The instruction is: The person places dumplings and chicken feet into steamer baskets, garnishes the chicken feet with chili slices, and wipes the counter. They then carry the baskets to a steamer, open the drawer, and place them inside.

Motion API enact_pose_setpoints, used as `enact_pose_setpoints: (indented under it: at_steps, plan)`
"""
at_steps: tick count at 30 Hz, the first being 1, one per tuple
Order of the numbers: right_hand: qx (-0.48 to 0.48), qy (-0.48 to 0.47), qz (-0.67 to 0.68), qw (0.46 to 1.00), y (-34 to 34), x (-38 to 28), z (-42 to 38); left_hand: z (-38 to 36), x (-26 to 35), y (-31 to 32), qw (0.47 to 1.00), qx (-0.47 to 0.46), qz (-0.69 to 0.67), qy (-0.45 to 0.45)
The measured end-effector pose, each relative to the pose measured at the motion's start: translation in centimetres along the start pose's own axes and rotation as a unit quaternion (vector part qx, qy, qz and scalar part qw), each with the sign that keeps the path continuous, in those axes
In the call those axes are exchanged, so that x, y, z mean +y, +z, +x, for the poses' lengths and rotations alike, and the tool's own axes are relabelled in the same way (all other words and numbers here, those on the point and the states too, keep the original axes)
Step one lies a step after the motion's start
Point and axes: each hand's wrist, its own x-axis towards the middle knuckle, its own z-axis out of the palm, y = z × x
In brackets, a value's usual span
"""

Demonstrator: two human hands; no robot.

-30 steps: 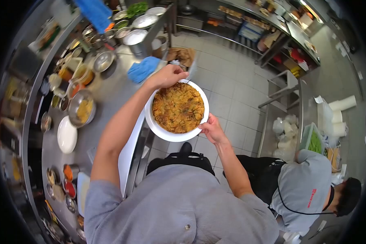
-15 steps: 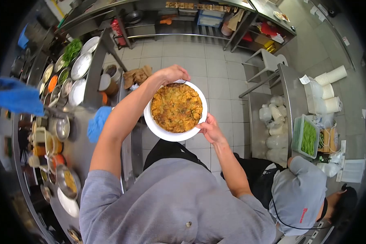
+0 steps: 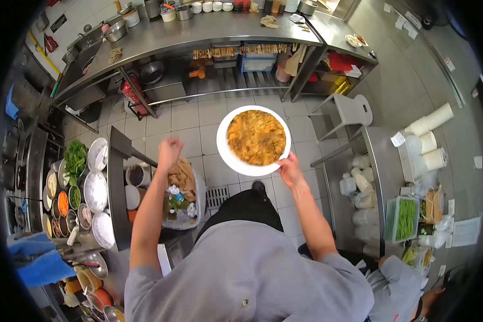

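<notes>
Pinching a round, smooth plate (image 3: 228, 155) by its edge, the right hand (image 3: 291, 173) holds a bumpy pancake (image 3: 256, 138); the left hand (image 3: 170, 152) makes a fist.

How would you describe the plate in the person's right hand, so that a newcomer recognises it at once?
Find the long steel counter across the top, then look below it, over the tiled floor. There the right hand holds a round white plate by its rim. Unlike the pale round dishes at the left, it carries one large, browned, pancake-like food.

Wht stool (image 3: 346, 112) nr steel ctr (image 3: 382, 153)
</notes>
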Motion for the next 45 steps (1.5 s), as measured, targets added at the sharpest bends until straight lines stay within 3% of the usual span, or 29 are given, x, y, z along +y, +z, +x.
enact_pose_setpoints:
  at_steps: [3, 4, 5, 6, 7, 8, 9, 10, 11, 12, 15, 18, 21, 22, 27, 31, 37, 39, 40, 42, 45]
  plan:
    - [0.017, -0.030, 0.010, 0.999, -0.3, -2.1, 9.9, -4.9, -4.6, -0.8, 0.982, 0.024, 0.177, -0.064]
    - [0.027, -0.032, 0.001, 0.999, -0.3, -2.9, 13.5, -7.0, -8.1, 0.0, 0.982, 0.069, 0.166, -0.057]
    - [0.033, -0.032, 0.001, 0.999, -2.4, -5.1, 16.9, -9.9, -7.8, 1.0, 0.975, 0.087, 0.187, -0.079]
    - [0.046, -0.039, -0.010, 0.998, -2.9, -6.2, 20.6, -11.8, -9.1, 1.0, 0.968, 0.041, 0.171, -0.178]
    - [0.057, -0.051, -0.013, 0.997, -3.2, -6.9, 24.1, -14.4, -10.8, 1.0, 0.982, 0.076, 0.127, -0.116]
    - [0.067, -0.060, -0.013, 0.996, -3.8, -7.6, 27.9, -17.2, -13.6, 1.6, 0.979, 0.041, 0.139, -0.141]
    - [0.075, -0.068, -0.014, 0.995, -3.8, -8.9, 31.4, -19.6, -13.5, 2.1, 0.972, 0.084, 0.118, -0.186]
    - [0.108, -0.091, 0.020, 0.990, -2.8, -10.4, 34.4, -21.4, -12.7, 2.0, 0.949, 0.054, 0.091, -0.297]
    - [0.111, -0.104, 0.016, 0.988, -3.0, -11.5, 38.0, -24.7, -14.1, 3.0, 0.948, 0.085, 0.130, -0.278]
    - [0.111, -0.109, 0.017, 0.988, -5.3, -12.9, 42.2, -27.8, -11.6, 4.4, 0.924, 0.157, 0.160, -0.310]
    - [0.171, -0.134, 0.038, 0.975, -5.7, -16.0, 51.3, -33.0, -10.5, 6.6, 0.847, 0.181, 0.130, -0.482]
    - [0.204, -0.158, 0.039, 0.965, -7.2, -18.1, 58.7, -33.8, -4.1, 8.0, 0.815, 0.232, -0.046, -0.529]
    - [0.238, -0.159, 0.045, 0.957, -9.0, -19.7, 64.5, -32.0, -1.3, 10.3, 0.767, 0.226, -0.085, -0.594]
    - [0.246, -0.161, 0.049, 0.954, -9.3, -20.1, 65.9, -31.2, -1.3, 10.6, 0.774, 0.210, -0.092, -0.590]
    - [0.263, -0.152, 0.088, 0.949, -11.8, -21.2, 72.4, -26.1, -0.3, 11.1, 0.780, 0.147, -0.041, -0.606]
    - [0.311, -0.161, 0.077, 0.933, -12.2, -21.6, 75.3, -22.3, -0.9, 10.2, 0.814, 0.143, -0.030, -0.562]
    - [0.346, -0.128, 0.043, 0.928, -18.6, -22.3, 83.8, -20.2, 2.6, 9.8, 0.796, 0.128, 0.004, -0.591]
    - [0.179, -0.073, 0.020, 0.981, -25.1, -23.1, 88.7, -19.7, 4.2, 9.8, 0.782, 0.123, 0.017, -0.610]
    - [0.169, 0.002, 0.053, 0.984, -26.6, -24.0, 90.6, -20.0, 4.6, 10.1, 0.773, 0.122, 0.020, -0.622]
    - [0.216, 0.012, 0.049, 0.975, -25.7, -25.6, 91.6, -20.8, 5.6, 10.5, 0.755, 0.120, 0.029, -0.644]
    - [0.196, 0.009, -0.010, 0.981, -23.4, -27.2, 91.8, -21.7, 7.6, 11.8, 0.734, 0.132, 0.026, -0.666]
